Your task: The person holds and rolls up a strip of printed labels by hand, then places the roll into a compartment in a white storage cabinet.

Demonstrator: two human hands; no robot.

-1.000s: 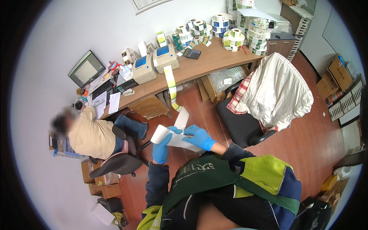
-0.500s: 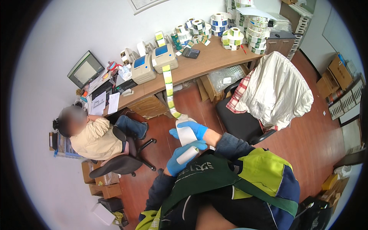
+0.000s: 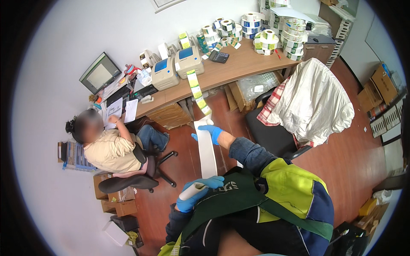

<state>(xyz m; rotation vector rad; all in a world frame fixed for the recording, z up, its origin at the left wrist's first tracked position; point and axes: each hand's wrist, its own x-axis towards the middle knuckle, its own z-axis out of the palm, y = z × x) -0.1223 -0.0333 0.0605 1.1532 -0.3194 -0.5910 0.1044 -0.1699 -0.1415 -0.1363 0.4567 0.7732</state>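
A label strip (image 3: 206, 149) hangs from the front of the right-hand label printer (image 3: 188, 62) and runs to my hands. Near the printer its green and yellow printed face shows; between my hands its white back is drawn out flat. My left hand (image 3: 191, 204), in a blue glove close to my apron, is closed around the rolled-up end (image 3: 192, 190) of this strip. Farther out, my right hand (image 3: 213, 133), also gloved in blue, is closed on the strip, its fingers behind the white backing.
A seated person (image 3: 113, 147) is at the desk by a monitor (image 3: 100, 72), one hand on papers. Stacked label rolls (image 3: 252, 27) and a calculator (image 3: 218, 57) stand on the desk (image 3: 239, 59). To my right is a chair with a white cover (image 3: 316, 102).
My hands have moved apart: the left drew back toward me with the roll, the right went outward, exposing more white strip. The seated person's hand moved onto the papers.
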